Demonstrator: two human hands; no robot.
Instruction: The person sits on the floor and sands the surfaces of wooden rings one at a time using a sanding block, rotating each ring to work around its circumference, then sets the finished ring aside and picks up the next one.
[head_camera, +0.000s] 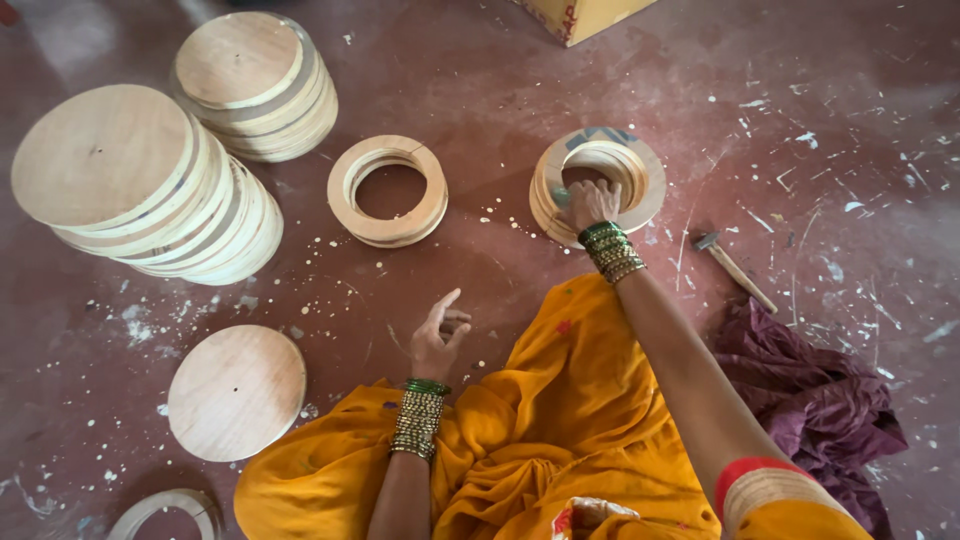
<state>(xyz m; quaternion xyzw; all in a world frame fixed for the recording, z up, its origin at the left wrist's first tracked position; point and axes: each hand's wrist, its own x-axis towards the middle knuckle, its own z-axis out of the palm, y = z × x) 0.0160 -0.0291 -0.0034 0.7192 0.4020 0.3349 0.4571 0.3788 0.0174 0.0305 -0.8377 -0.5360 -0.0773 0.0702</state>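
Observation:
My right hand (590, 202) reaches forward and rests on a stack of flat wooden rings (645, 170) on the floor, its fingers curled over the inner rim of the top ring. My left hand (438, 335) hovers low over the bare floor near my knee, fingers loosely apart and holding nothing. Both wrists carry green and gold bangles. A second, smaller stack of wooden rings (388, 190) lies to the left of the first. Orange cloth (560, 430) covers my lap.
Two tall leaning stacks of round wooden discs (140, 180) (255, 82) stand at the left. A single disc (236, 392) lies near my left knee, and a ring (165, 512) sits at the bottom edge. A hammer (733, 267) and purple cloth (815, 400) lie at right; a cardboard box (580, 15) stands at the top.

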